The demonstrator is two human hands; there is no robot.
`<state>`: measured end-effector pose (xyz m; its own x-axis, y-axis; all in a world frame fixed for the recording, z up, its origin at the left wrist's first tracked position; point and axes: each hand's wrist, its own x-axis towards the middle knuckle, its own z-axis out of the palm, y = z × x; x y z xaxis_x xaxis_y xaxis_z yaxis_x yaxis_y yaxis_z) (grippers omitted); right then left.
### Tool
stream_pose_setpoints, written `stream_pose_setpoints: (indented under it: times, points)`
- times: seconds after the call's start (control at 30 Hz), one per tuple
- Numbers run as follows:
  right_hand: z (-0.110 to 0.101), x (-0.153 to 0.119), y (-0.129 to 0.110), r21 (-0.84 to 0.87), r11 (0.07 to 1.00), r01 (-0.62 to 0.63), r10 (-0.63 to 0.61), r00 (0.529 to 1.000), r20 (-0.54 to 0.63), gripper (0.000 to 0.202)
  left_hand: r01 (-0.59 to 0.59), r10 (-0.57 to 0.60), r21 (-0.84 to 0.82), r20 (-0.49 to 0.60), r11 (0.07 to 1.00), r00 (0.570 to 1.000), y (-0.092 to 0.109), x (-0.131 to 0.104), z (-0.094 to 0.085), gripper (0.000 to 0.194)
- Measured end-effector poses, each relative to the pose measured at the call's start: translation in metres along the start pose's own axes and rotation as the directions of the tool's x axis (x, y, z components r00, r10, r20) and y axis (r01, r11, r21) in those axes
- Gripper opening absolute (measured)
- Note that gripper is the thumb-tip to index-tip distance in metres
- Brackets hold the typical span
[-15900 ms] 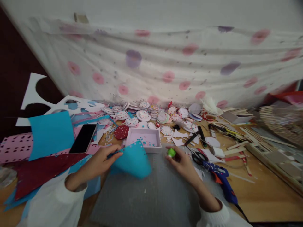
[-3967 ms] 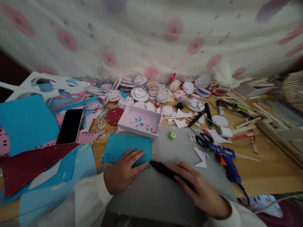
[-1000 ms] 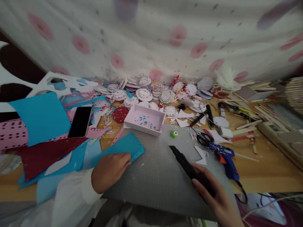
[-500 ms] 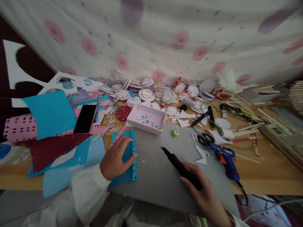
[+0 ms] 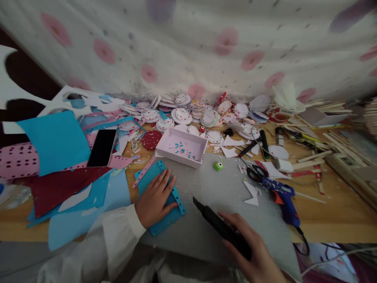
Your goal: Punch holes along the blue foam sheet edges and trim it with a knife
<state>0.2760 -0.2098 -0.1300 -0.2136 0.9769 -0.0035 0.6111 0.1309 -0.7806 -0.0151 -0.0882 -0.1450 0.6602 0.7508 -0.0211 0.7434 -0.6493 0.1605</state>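
Observation:
My left hand (image 5: 156, 198) lies flat, fingers spread, on a blue sheet (image 5: 167, 226) that sits at a slant on the grey mat (image 5: 203, 232). A blue strip with a row of punched holes (image 5: 178, 200) runs along the sheet's right side, by my fingertips. A narrow pink dotted strip (image 5: 144, 171) rests at its upper left. In my right hand (image 5: 246, 243) is a black utility knife (image 5: 220, 224), its dark blade pointing up and left toward the sheet without touching it. Behind the sheet stands a white box (image 5: 182, 147) holding small blue and pink bits.
A phone (image 5: 102, 147) and coloured paper (image 5: 59, 141) lie at the left. Layered white paper discs (image 5: 181, 116) fill the back. To the right are scissors (image 5: 257, 172), a blue glue gun (image 5: 287, 204) and wooden sticks. A small green one-eyed figure (image 5: 218, 166) sits on the mat.
The blue sheet has turned to a slant, and my left hand has moved right and flattened onto it. My right hand and the knife have shifted slightly down and left.

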Motion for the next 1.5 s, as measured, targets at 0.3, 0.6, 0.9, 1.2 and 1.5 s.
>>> stream_pose_setpoints:
  times: [0.3,0.6,0.9,1.2,1.5]
  points:
    - [0.018,-0.002,-0.015,-0.074,0.997,0.022,-0.004,0.971,0.237,0.052,-0.033,0.034,-0.04,0.019,0.999,0.999,0.0,-0.002,-0.011,0.071]
    - [0.026,-0.003,-0.013,-0.165,0.984,0.069,-0.05,0.992,0.119,0.052,0.05,-0.053,-0.043,-0.076,0.998,0.996,0.003,0.0,0.002,0.065]
    - [0.03,0.0,-0.008,-0.235,0.965,0.12,-0.106,0.992,0.072,0.047,0.11,-0.109,0.002,-0.122,0.994,0.987,0.008,0.0,0.009,0.091]
    - [0.027,0.006,-0.009,-0.255,0.952,0.168,-0.155,0.986,0.069,0.045,0.117,-0.113,0.038,-0.087,0.992,0.99,0.01,0.001,0.005,0.091]
    - [0.029,0.012,-0.008,-0.237,0.964,0.124,-0.114,0.992,0.055,0.047,0.079,-0.079,0.012,-0.046,0.997,0.996,0.01,0.0,0.003,0.091]
